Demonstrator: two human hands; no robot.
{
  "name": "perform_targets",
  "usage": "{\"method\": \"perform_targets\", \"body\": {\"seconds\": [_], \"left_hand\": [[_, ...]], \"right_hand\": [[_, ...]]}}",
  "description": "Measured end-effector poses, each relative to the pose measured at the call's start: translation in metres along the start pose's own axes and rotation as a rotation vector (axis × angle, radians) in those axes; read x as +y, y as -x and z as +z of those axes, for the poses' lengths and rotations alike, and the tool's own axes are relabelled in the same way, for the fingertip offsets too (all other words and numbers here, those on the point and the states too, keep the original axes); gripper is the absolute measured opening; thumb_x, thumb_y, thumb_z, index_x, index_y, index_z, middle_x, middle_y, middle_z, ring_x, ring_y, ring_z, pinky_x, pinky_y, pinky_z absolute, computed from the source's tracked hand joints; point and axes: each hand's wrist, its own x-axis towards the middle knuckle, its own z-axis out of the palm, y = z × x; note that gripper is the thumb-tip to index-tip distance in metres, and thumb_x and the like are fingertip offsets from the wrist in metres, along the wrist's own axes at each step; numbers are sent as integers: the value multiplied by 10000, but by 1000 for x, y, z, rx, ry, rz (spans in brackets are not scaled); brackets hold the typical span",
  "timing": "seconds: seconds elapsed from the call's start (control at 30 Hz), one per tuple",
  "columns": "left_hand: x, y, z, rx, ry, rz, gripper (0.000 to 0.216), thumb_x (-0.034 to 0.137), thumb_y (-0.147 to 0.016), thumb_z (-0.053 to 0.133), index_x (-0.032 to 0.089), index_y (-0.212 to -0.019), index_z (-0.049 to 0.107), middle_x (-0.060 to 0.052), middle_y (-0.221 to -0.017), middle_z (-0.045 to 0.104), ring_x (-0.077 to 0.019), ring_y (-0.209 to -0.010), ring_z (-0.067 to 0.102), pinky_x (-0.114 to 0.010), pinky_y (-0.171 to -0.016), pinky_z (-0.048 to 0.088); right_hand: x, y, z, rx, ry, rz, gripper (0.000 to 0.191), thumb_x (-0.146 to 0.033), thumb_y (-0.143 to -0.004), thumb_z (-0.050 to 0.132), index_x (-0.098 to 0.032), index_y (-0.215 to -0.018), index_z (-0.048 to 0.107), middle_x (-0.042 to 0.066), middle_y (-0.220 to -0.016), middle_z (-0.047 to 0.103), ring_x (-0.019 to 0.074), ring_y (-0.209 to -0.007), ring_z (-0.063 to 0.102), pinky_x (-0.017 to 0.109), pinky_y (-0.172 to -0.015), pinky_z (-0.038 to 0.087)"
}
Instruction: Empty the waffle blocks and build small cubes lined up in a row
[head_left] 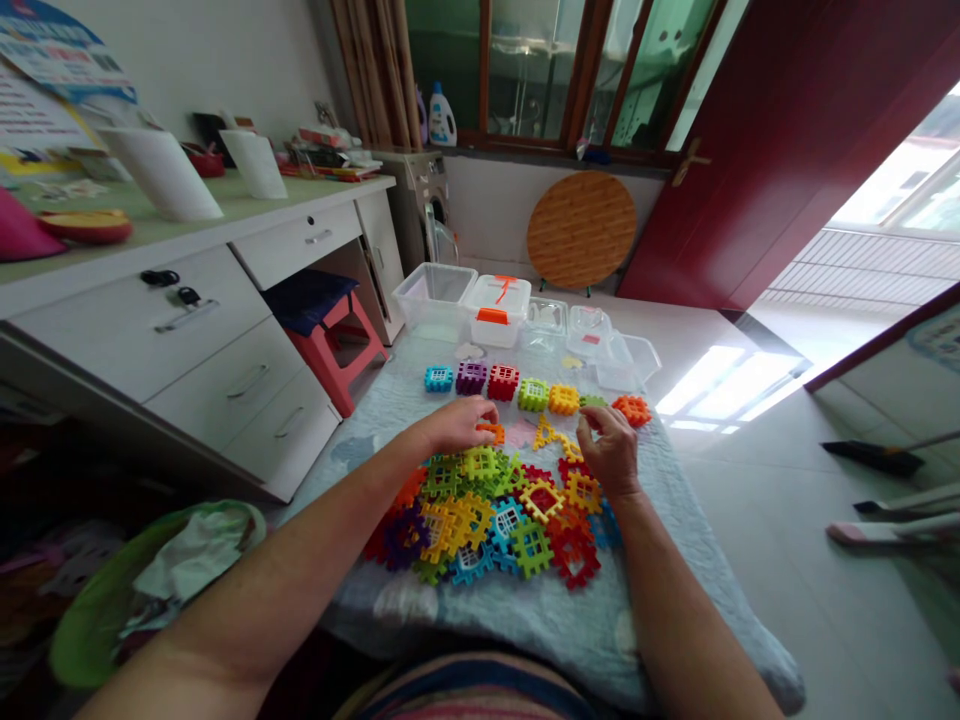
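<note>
My left hand reaches over the far edge of a pile of interlocking plastic block pieces, its fingers closed at an orange block piece. My right hand hovers at the pile's right side with fingers curled in; whatever they hold, if anything, is hidden. Beside it lie a yellow triangular piece and a green piece, partly covered by the hand. Beyond both hands runs a row of built block cubes: blue, purple, red, light green, yellow and orange.
Clear plastic boxes and a lidded box with an orange latch line the far end of the cloth-covered table. A red stool and a white desk stand left. A green basket sits at lower left.
</note>
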Motion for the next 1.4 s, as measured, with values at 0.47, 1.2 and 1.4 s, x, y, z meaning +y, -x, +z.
{"method": "perform_targets", "body": {"seconds": [0.47,1.2,1.4], "left_hand": [[-8,127,-43,-195,-41,-178,548,337,-722,661,195,-1237,545,-75,-1294,575,-268,-1227,484,-373,-1056,361],[-27,84,-21,276,426,-279,327,435,-799,566,174,-993,596,-55,-969,634,-208,-918,608,-369,-870,487],[6,132,5,278,-23,-104,717,635,-730,647,223,-1303,518,-128,-1423,416,-344,-1349,320,-525,-1131,250]], "right_hand": [[7,4,6,10,-17,-45,123,-188,-802,530,-181,-821,652,31,-744,638,168,-683,573,302,-690,484],[8,4,7,-15,-12,-35,128,-199,-812,529,-181,-824,655,27,-731,628,167,-670,564,298,-676,466],[10,4,6,-40,-8,-35,124,-209,-811,537,-183,-828,658,21,-708,615,169,-662,561,297,-667,459]]}}
